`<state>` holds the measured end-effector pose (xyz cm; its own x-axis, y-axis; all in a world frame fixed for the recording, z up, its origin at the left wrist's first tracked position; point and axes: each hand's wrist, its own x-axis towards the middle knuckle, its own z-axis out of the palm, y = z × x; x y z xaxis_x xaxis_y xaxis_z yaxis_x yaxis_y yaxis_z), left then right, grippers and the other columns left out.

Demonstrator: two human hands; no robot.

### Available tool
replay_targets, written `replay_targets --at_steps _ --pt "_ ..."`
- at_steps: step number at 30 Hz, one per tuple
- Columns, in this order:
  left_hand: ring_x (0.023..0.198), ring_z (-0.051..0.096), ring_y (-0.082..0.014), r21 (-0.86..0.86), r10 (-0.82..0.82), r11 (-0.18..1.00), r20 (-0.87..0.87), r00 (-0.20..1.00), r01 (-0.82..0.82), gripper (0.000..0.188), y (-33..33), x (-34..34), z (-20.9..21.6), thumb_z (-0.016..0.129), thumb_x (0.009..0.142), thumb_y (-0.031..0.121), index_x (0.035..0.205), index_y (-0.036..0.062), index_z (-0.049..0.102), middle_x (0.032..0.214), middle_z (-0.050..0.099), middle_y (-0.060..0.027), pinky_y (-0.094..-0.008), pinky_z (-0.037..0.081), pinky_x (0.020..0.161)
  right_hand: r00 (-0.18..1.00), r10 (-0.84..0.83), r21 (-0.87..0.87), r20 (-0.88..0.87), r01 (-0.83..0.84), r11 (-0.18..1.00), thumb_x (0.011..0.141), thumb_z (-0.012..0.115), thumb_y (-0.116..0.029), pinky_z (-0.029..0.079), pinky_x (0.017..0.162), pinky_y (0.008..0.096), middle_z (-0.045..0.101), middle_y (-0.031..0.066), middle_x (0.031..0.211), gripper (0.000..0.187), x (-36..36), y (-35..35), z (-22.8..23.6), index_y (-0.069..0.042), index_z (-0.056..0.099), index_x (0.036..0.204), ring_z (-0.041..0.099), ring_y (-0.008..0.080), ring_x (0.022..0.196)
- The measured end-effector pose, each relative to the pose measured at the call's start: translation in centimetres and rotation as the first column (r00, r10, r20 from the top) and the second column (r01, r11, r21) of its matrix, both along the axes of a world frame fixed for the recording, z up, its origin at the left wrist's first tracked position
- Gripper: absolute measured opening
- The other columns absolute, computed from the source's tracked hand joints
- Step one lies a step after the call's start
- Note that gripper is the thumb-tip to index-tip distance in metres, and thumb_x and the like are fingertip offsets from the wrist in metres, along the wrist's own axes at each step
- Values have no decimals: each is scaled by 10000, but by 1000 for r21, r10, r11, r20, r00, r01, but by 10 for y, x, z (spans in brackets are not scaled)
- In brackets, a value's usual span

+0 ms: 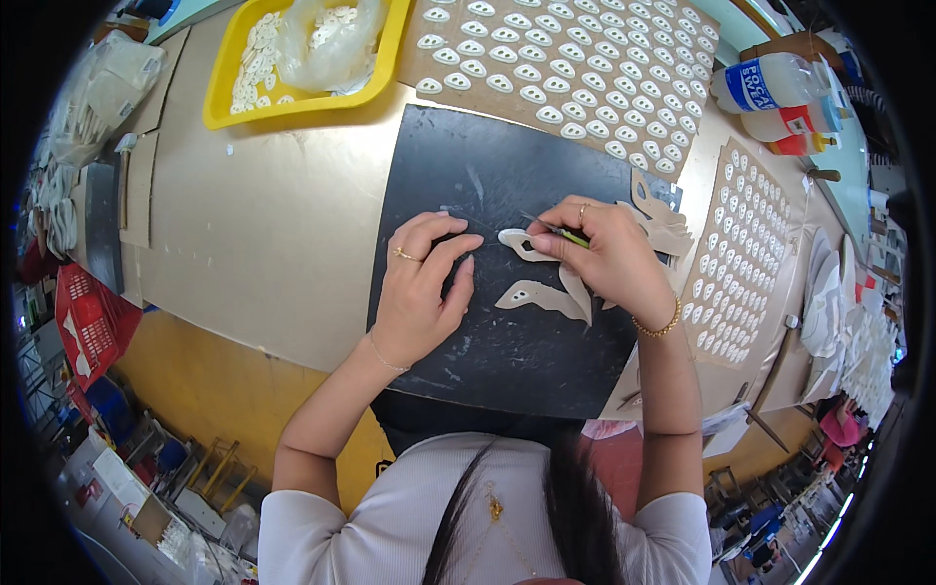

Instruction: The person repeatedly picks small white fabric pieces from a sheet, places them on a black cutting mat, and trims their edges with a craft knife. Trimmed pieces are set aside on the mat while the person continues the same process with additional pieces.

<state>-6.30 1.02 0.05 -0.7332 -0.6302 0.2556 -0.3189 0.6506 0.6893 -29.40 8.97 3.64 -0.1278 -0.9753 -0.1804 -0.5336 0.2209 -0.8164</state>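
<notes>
My right hand (609,249) is closed around a slim, pointed tool (572,237), dark at the tip and green along its body; its exact kind is partly hidden by my fingers. Under that hand lies a beige, curved flat cut-out piece (531,251), with a small white oval part (510,237) at its left end. My left hand (424,278) rests on the black mat (487,363), fingers bent and apart, just left of the oval part and holding nothing. Nearer to me, a second beige cut-out (534,296) carries an oval with small dark holes.
More beige cut-outs (663,226) lie at the mat's right edge. Cardboard sheets (458,97) with rows of white ovals stand behind and at right. A yellow tray (216,107) at the far left holds loose white pieces and a plastic bag (331,44). Bottles (780,86) lie at far right.
</notes>
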Motion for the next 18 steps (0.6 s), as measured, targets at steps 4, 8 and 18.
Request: replay_targets --at_steps 4,8,18 --pt "1212 557 -339 -59 -22 998 17 1000 23 303 0 0 -2 722 805 -4 1099 64 687 1224 596 -100 -446 429 1030 997 79 79 4 -79 994 865 777 -205 528 688 390 714 180 820 236 -2 -16 6 4 749 971 676 359 701" --pt "1218 544 -329 -95 -26 995 28 999 29 299 1 -2 -3 730 797 1 1085 74 692 1215 600 -92 -448 414 1043 994 95 139 -58 -86 987 861 783 -218 507 642 358 710 153 758 227 -1 -26 4 -10 750 946 677 293 658" --pt "1237 511 -325 -147 -37 988 98 995 51 343 2 -3 -2 733 787 16 1122 88 707 1254 591 -88 -458 399 1043 985 141 116 -96 -129 985 869 773 -215 519 644 399 696 197 768 234 3 -33 1 5 741 939 678 371 696"
